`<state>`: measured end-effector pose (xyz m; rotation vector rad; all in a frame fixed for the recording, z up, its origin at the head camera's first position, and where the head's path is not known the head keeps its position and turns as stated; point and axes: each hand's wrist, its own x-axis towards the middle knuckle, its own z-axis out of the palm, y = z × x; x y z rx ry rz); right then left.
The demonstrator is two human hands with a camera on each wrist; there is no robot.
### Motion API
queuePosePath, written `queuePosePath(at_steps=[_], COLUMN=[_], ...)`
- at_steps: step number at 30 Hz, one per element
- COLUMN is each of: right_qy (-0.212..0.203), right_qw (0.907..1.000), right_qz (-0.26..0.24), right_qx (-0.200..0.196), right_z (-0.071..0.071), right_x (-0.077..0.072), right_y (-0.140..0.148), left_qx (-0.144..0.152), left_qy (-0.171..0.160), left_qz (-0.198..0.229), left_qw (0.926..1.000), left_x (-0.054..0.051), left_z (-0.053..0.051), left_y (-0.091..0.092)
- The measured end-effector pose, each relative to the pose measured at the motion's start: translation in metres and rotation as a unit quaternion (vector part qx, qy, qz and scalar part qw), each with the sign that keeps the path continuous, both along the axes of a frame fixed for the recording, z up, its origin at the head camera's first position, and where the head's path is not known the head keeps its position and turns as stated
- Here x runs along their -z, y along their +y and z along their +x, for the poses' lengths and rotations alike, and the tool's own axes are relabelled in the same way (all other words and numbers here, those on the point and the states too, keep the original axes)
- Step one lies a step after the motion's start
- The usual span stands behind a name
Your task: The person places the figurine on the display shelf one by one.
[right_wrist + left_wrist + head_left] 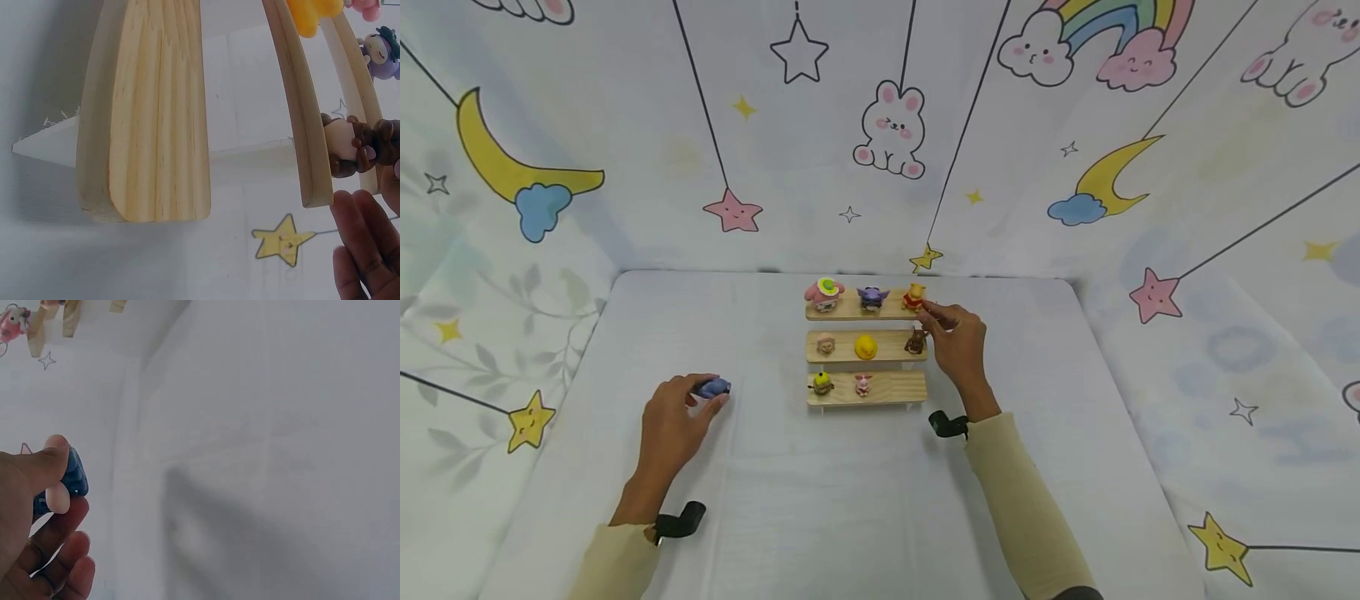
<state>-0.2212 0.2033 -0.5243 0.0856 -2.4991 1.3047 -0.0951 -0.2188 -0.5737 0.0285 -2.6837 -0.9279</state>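
In the head view my left hand (672, 421) pinches a small blue figurine (713, 387) between thumb and fingers, left of a three-tier wooden rack. The left wrist view shows this blue figurine (77, 475) partly covered by fingers. My right hand (957, 337) is at the rack's right end, its fingertips beside a yellow bear figurine in red (913, 297) on the top shelf and a brown figurine (914, 341) on the middle shelf. In the right wrist view, fingers (365, 228) lie close against the brown figurine (344, 145); their grip is partly out of frame.
The top shelf (842, 315) also bears a pink and a purple figurine (872, 298). On the middle shelf (891, 357) are a beige and a yellow figurine (866, 347). The bottom shelf (902, 387) carries two small figurines at its left and middle. White cloth covers the table (760, 500).
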Motion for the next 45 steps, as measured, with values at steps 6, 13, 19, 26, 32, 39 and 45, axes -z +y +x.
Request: queuePosePath(at_steps=[6, 13, 19, 26, 32, 39, 45], right_qy=[-0.005, 0.0, 0.002, 0.002, 0.004, 0.005, 0.007], right_qw=[1.0, 0.9999, 0.9998, 0.9999, 1.0, 1.0, 0.9999], right_qz=[-0.008, -0.015, -0.016, -0.009, -0.004, -0.005, -0.006], right_qx=[0.002, -0.004, -0.007, -0.005, -0.004, -0.002, -0.005], right_z=[0.001, 0.003, 0.003, 0.001, 0.001, 0.002, 0.003], right_x=[-0.001, -0.001, -0.001, -0.001, -0.001, -0.002, -0.004], right_y=[0.0, 0.0, 0.0, 0.0, 0.0, 0.0, -0.001], left_qx=[0.001, 0.001, 0.013, 0.043, 0.071, 0.12, 0.16], left_qy=[0.033, 0.06, 0.094, 0.102, 0.1, 0.119, 0.134], left_qz=[0.014, 0.02, 0.032, 0.036, 0.043, 0.049, 0.032], left_qw=[0.9993, 0.998, 0.995, 0.9932, 0.9915, 0.9845, 0.9775], left_x=[-0.018, -0.033, -0.048, -0.061, -0.069, -0.08, -0.081], left_z=[-0.004, -0.006, -0.007, -0.011, -0.013, -0.016, -0.02], left_y=[0.012, 0.022, 0.033, 0.051, 0.068, 0.098, 0.127])
